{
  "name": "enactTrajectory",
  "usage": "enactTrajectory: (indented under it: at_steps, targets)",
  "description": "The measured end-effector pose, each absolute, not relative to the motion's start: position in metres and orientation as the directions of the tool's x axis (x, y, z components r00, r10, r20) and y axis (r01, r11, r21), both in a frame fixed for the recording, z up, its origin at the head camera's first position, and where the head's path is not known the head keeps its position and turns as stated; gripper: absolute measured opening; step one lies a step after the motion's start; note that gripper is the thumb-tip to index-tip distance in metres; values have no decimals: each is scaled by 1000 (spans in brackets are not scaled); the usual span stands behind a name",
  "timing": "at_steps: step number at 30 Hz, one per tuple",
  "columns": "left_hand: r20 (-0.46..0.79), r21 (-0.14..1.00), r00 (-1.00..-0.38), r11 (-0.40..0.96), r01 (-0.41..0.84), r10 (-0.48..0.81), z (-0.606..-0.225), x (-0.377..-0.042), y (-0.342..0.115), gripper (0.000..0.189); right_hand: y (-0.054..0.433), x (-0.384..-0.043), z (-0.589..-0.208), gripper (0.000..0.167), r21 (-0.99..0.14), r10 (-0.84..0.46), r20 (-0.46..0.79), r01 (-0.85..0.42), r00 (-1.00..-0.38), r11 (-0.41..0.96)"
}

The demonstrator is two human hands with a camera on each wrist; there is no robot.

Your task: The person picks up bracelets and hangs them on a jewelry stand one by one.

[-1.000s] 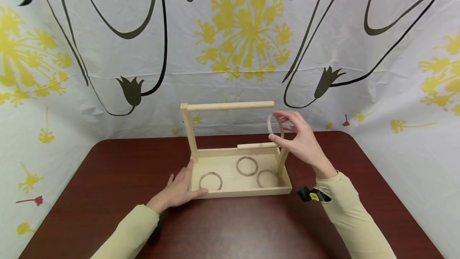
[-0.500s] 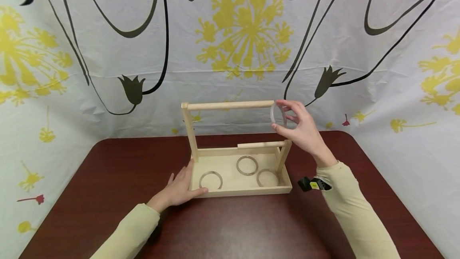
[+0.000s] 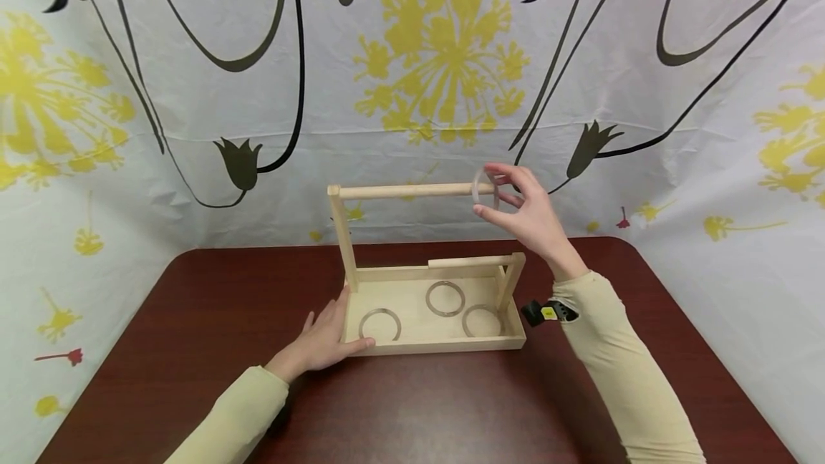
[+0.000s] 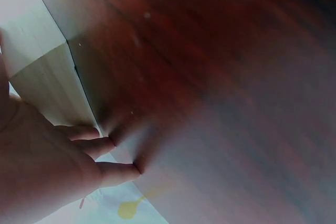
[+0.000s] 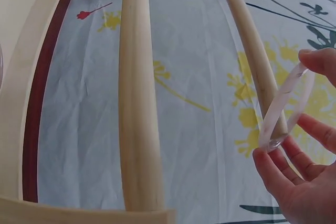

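My right hand (image 3: 530, 215) pinches a translucent bangle (image 3: 476, 188) between thumb and fingertips, holding it upright. The bangle encircles the free end of the upper wooden rod (image 3: 412, 191); the right wrist view shows that rod (image 5: 247, 40) ending inside the ring. My left hand (image 3: 319, 339) rests against the left end of a shallow wooden tray (image 3: 438, 344), its thumb over the front rim. In the left wrist view the left hand's fingers (image 4: 118, 174) are spread along the tray's end wall.
Three more bangles lie in the tray, one at left (image 3: 380, 311), one in the middle (image 3: 428, 298) and one at right (image 3: 482, 306). A shorter, lower rod (image 3: 470, 262) juts leftward from the right post (image 3: 510, 281). Patterned cloth (image 3: 387, 163) hangs behind the dark table (image 3: 225, 292).
My right hand has raised the bangle from below the upper rod's end, then moved it left over that end. The left hand and the tray have stayed in place.
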State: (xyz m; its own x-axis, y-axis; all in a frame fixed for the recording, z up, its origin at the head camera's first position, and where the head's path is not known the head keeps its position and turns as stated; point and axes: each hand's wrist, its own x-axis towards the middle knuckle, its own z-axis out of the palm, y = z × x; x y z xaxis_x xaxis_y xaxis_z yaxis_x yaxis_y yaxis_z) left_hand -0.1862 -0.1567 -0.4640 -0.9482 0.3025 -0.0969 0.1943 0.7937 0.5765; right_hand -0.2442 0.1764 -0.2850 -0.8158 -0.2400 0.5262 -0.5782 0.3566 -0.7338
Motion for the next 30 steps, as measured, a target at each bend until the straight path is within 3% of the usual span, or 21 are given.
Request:
enactTrajectory:
  at_steps: [11, 18, 25, 30]
  targets:
    - [-101, 565, -948, 801, 196, 303, -463, -187, -156, 111, 169, -249, -286, 57, -681, -286, 554, -623, -782, 383]
    - [-95, 566, -948, 800, 200, 304, -463, -186, -156, 111, 176, -279, -314, 64, -567, -325, 576, -654, -750, 502]
    - [-96, 566, -948, 800, 198, 302, -464, -186, -156, 111, 170, -279, -313, 67, -483, -375, 555, -654, -743, 581]
    - [-95, 567, -949, 800, 197, 301, -465, -186, -156, 112, 167, -281, -313, 67, -381, -414, 598, -698, -687, 607]
